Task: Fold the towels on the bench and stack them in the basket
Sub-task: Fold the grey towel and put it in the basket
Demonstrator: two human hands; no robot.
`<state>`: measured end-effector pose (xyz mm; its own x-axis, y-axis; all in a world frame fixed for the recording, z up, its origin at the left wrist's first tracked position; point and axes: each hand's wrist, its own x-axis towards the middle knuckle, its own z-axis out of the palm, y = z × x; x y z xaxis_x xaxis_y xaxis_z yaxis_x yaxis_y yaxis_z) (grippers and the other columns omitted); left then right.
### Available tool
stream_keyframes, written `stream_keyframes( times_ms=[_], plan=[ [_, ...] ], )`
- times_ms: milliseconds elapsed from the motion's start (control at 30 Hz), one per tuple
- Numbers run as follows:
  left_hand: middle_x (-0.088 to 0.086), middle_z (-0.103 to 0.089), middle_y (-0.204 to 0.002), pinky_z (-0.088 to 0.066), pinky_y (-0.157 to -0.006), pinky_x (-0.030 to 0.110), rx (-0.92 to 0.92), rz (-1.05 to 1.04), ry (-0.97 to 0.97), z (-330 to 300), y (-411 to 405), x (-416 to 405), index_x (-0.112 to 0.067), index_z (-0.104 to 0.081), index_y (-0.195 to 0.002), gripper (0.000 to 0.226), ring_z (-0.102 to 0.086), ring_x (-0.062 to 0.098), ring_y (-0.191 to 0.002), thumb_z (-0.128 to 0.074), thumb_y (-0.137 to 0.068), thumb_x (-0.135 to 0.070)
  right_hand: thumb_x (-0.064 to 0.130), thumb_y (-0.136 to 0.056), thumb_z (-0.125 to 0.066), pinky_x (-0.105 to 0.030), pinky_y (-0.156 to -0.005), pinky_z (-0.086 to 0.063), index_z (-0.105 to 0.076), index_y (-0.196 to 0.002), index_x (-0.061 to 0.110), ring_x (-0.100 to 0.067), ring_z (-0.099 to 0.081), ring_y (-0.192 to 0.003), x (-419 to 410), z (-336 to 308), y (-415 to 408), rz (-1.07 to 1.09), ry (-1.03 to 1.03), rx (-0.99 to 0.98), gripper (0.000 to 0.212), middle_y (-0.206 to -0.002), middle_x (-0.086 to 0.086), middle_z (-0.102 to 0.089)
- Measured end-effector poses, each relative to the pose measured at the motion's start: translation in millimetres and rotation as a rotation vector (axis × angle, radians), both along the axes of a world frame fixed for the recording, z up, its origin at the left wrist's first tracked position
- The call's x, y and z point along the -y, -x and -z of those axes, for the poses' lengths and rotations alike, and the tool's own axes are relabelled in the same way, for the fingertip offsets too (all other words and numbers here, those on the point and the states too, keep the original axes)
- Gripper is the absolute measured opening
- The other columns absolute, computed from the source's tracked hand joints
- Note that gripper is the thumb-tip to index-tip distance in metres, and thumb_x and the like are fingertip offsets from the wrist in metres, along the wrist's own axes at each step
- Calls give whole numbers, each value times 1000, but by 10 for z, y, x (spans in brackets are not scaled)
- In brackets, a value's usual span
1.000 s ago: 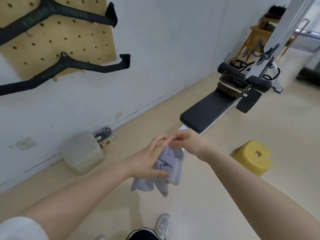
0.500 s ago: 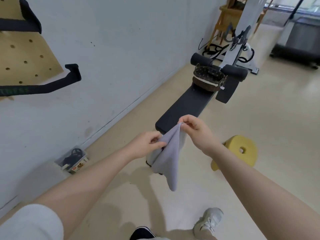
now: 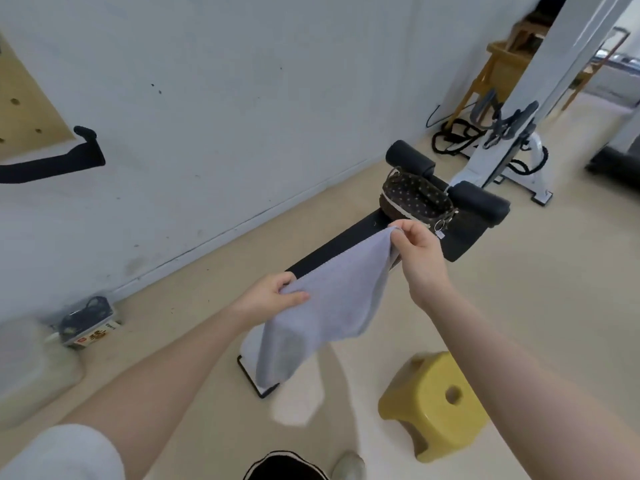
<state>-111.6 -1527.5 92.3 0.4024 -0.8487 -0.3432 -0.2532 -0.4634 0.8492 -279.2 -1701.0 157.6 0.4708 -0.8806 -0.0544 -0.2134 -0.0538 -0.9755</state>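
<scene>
A pale lavender towel (image 3: pixel 325 306) hangs spread between my hands above the near end of the black bench (image 3: pixel 343 245). My left hand (image 3: pixel 270 296) pinches its near top corner. My right hand (image 3: pixel 417 252) pinches the far top corner, higher up and closer to the basket. The lower part of the towel droops over the bench's foot. A dark brown dotted basket (image 3: pixel 417 199) stands on the far end of the bench, just in front of the black foam rollers (image 3: pixel 478 202). What lies inside the basket cannot be made out.
A yellow plastic stool (image 3: pixel 433 407) stands on the floor right of the bench. By the wall at left are a small box (image 3: pixel 88 322) and a translucent tub (image 3: pixel 31 362). A white machine frame (image 3: pixel 512 147) rises behind the bench.
The towel was bunched between my hands, then hung narrow; now my hands have drawn apart and it is opened out wide. The view has come closer to the bench.
</scene>
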Motion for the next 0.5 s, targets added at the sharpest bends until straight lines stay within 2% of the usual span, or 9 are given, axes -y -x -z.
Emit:
stream_keyframes(
  times_ms=[67,133,233,300,367,500],
  plan=[
    [-1,-41,-66,-26,-55,25,85,-4,-53,39,-1,216,-8,-51,-74,27,-37,12,-62,-66,-83,-27,8,-86,-48,-35,-72,-47,-64,-83,13,-16,-53,-69,338,34,-31,49,51,-41,16,-75,3,-59],
    [-3,-41,-64,-24,-53,22,166,-14,-99,66,-15,367,-12,-50,-70,22,-36,13,-61,-63,-85,-20,10,-86,-51,-30,-78,-48,-66,-85,16,-7,-56,-74,602,107,-79,68,121,-127,17,-76,11,-61],
    [-6,-49,-68,-27,-53,20,253,-49,-172,77,-136,597,-23,-50,-68,21,-42,10,-63,-58,-86,-17,15,-87,-51,-32,-84,-48,-68,-93,15,-12,-59,-87,995,228,-219,-12,236,-243,18,-88,6,-67],
    [-3,-55,-74,-32,-57,21,272,-144,-174,102,-288,801,-25,-53,-70,18,-48,12,-69,-58,-87,-18,18,-88,-52,-30,-80,-44,-68,-97,15,-14,-57,-90,1290,276,-331,-62,259,-303,19,-91,4,-67],
    [1,-58,-78,-36,-61,24,270,-235,-168,126,-473,1057,-19,-58,-76,11,-52,16,-73,-59,-87,-23,19,-89,-53,-26,-76,-38,-67,-98,14,-13,-54,-89,1606,331,-445,-115,242,-330,18,-92,4,-65],
    [3,-61,-81,-39,-62,26,229,-351,-170,152,-841,1629,-12,-60,-82,19,-55,18,-75,-62,-87,-30,19,-91,-54,-26,-66,-37,-63,-93,7,-13,-51,-78,2186,457,-677,-153,204,-342,15,-84,-1,-60]
  ],
)
